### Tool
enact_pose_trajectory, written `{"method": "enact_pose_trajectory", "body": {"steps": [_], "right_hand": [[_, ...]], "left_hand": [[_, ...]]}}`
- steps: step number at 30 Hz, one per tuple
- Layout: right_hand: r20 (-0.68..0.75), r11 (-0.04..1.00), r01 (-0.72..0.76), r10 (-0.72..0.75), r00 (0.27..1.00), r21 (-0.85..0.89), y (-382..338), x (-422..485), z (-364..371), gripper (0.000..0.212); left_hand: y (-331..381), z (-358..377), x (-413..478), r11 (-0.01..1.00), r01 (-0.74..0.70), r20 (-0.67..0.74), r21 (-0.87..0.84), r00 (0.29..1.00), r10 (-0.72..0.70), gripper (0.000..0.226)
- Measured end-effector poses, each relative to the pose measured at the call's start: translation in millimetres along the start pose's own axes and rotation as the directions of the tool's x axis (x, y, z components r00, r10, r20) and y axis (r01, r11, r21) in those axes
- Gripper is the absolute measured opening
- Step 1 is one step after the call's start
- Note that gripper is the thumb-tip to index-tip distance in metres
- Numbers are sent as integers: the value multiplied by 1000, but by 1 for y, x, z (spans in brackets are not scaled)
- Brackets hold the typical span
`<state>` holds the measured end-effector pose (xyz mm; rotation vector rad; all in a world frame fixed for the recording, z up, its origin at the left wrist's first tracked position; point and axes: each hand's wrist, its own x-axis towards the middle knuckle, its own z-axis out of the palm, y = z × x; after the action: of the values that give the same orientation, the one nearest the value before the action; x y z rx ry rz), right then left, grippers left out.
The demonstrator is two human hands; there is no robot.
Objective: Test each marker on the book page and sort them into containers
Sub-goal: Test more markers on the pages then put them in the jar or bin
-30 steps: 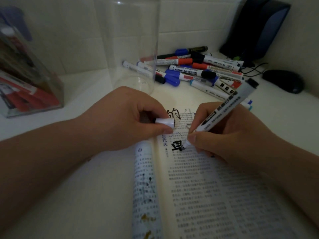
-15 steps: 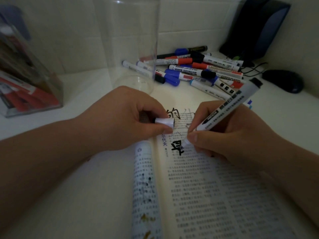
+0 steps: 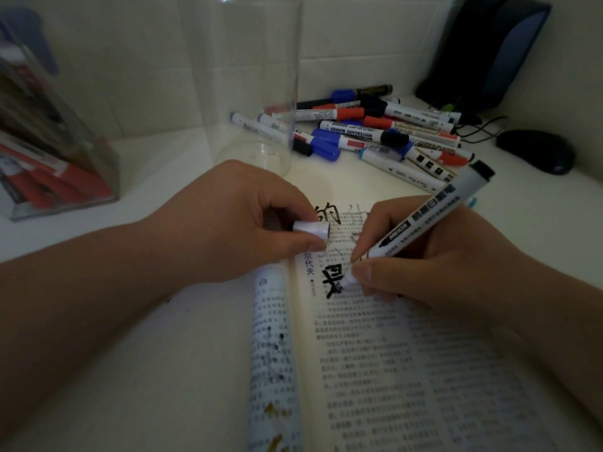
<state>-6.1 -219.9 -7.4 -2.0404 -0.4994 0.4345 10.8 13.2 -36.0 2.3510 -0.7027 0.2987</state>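
My right hand (image 3: 424,259) grips a white whiteboard marker (image 3: 424,220) like a pen, its tip touching the open book page (image 3: 408,370) beside thick black strokes (image 3: 332,278). My left hand (image 3: 235,220) pinches the marker's white cap (image 3: 311,229) between thumb and fingers just above the book's top left. A pile of red, blue and black markers (image 3: 375,132) lies behind the book. A tall clear glass container (image 3: 248,86) stands behind my left hand. A clear box (image 3: 49,151) holding red markers sits at the far left.
A black computer mouse (image 3: 538,151) with its cable lies at the right rear. A dark speaker-like object (image 3: 489,50) stands in the back right corner. A tiled wall closes off the white desk behind.
The marker tip has moved down the page, adding lower strokes to the black character. The marker's rear end has tilted further right. My left hand with the cap has stayed still.
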Motion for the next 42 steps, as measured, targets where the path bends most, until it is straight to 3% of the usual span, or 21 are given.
{"method": "enact_pose_trajectory", "body": {"steps": [6,9,12,16,19,26,28,32,36,42], "right_hand": [[-11,999,-17,17,1000,-48,-1,2,-3,13],[-103,998,-5,-2,995,-60,1,6,-5,16],[-246,998,48,-34,969,50,5,10,-10,20],[-270,907,201,-102,957,371,9,10,-12,12],[-281,881,277,-175,944,384,12,9,-12,9],[-266,814,298,-184,946,498,9,7,-12,5],[-274,826,269,-146,951,495,9,5,-14,13],[-241,865,253,-159,957,434,11,4,-13,9],[-214,929,240,-183,959,281,5,3,-9,16],[-267,903,286,-204,942,320,-3,4,-4,16]], "left_hand": [[1,1,0,1000,-2,-5,-3,1000,2,17],[1,0,0,1000,-29,-2,-10,1000,29,21],[5,-1,2,988,-141,46,69,989,138,30],[6,0,4,971,-199,104,131,977,186,32],[6,0,4,970,-202,81,134,978,193,33],[9,0,3,972,-211,30,108,978,209,31],[10,0,2,971,-214,27,104,977,212,30],[12,1,2,964,-236,13,126,972,237,26],[16,0,-1,959,-241,-12,151,969,246,23],[28,2,-3,977,-178,-176,120,964,197,15]]}}
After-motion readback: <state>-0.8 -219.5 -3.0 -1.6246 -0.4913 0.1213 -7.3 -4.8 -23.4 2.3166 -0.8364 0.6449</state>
